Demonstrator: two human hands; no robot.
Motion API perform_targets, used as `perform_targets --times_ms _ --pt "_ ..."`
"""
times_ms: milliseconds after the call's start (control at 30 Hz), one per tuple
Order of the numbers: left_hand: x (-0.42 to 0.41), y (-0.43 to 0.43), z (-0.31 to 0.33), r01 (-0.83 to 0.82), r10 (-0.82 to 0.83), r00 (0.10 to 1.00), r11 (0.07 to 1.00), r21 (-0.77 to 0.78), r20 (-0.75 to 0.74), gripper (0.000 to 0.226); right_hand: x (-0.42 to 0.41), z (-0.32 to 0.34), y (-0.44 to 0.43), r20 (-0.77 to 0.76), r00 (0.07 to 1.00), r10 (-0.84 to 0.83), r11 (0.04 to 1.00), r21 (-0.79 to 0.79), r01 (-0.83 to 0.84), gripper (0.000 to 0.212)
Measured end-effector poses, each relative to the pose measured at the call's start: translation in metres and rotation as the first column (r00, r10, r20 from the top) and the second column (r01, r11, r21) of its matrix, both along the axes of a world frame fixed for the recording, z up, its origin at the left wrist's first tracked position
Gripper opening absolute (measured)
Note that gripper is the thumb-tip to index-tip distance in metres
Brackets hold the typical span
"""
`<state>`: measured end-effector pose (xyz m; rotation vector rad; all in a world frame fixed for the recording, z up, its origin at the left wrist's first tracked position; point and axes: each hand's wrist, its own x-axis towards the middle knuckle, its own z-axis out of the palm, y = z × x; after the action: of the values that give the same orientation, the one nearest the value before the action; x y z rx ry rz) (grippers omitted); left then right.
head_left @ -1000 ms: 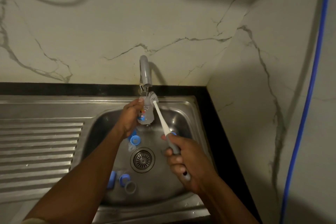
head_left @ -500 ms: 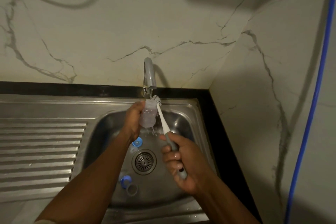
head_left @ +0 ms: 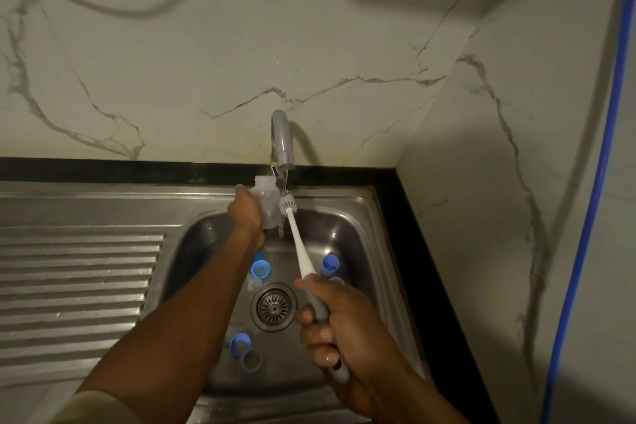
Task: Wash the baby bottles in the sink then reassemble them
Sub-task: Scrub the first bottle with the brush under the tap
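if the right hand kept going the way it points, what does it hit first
Probably the faucet spout, just past the tip of the brush that the right hand holds. The bottle in the left hand sits close beside that line, and depth is unclear.

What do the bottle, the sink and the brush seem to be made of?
Bottle: likely plastic, because its wall looks cloudy and translucent.
Sink: stainless steel with a brushed finish; it has a grey metallic sheen and pressed ribs on the drainboard.
Brush: the smooth white shaft is probably plastic. The grey grip could be rubber or plastic; I cannot tell.
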<state>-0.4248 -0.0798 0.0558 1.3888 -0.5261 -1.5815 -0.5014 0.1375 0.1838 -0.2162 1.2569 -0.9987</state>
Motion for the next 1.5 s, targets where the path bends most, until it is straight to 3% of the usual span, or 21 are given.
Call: perform_targets --times_ms 100,200,333,467,567,633,733,900,1100,1300,1400,1500 --pt "0.009 0.004 -0.006 0.203 -0.204 0.978 0.979 -0.014 -0.039 0.074 -0.007 -0.006 -0.003 -0.016 1.000 -0.009 1.000 0.010 0.010 0.019" --pt "0.015 0.015 -0.006 0.454 -0.471 0.874 0.879 -0.147 -0.119 0.091 -0.020 -0.017 -0.018 0.054 0.996 -0.068 0.996 0.063 0.064 0.019" --pt "0.025 0.020 -0.009 0.667 -0.657 0.744 0.718 -0.199 0.124 0.087 -0.038 -0.023 -0.022 0.191 0.979 -0.066 0.995 0.080 0.051 0.022" --pt "0.036 0.011 -0.020 0.586 -0.573 0.810 0.791 -0.175 0.125 0.079 -0.043 -0.016 -0.006 0.066 0.998 0.019 0.999 0.050 -0.022 0.030" --pt "0.039 0.011 -0.024 0.597 -0.542 0.795 0.781 -0.186 0.273 0.055 -0.041 -0.012 -0.003 -0.014 0.998 0.058 0.998 0.038 -0.058 0.029" --pt "0.036 0.015 -0.028 0.657 -0.589 0.742 0.735 -0.170 0.321 0.039 -0.040 -0.012 -0.011 0.004 0.999 0.039 0.998 0.053 -0.039 0.028" --pt "0.029 0.021 -0.029 0.612 -0.552 0.778 0.775 -0.161 0.300 0.031 -0.032 -0.009 -0.023 0.070 0.997 0.020 0.999 0.038 -0.023 0.021" --pt "0.018 0.028 -0.017 0.600 -0.548 0.795 0.774 -0.202 0.261 0.041 -0.022 -0.010 -0.031 0.105 0.994 -0.021 0.999 0.026 0.018 0.015" --pt "0.012 0.025 -0.014 0.345 -0.275 0.914 0.913 -0.216 0.297 0.060 -0.012 0.004 -0.011 0.086 0.996 0.023 0.999 0.024 -0.025 0.021" --pt "0.014 0.025 -0.022 0.480 -0.420 0.870 0.842 -0.247 0.259 0.045 -0.019 0.004 -0.034 0.178 0.982 -0.058 0.998 0.002 0.059 0.018" --pt "0.015 0.025 -0.020 0.458 -0.413 0.882 0.864 -0.211 0.226 0.047 -0.015 0.005 -0.032 0.191 0.981 -0.039 0.999 -0.007 0.041 0.018" --pt "0.023 0.016 -0.027 0.391 -0.347 0.913 0.894 -0.216 0.215 0.094 -0.001 0.009 -0.013 0.087 0.996 0.025 1.000 0.005 -0.025 0.018"
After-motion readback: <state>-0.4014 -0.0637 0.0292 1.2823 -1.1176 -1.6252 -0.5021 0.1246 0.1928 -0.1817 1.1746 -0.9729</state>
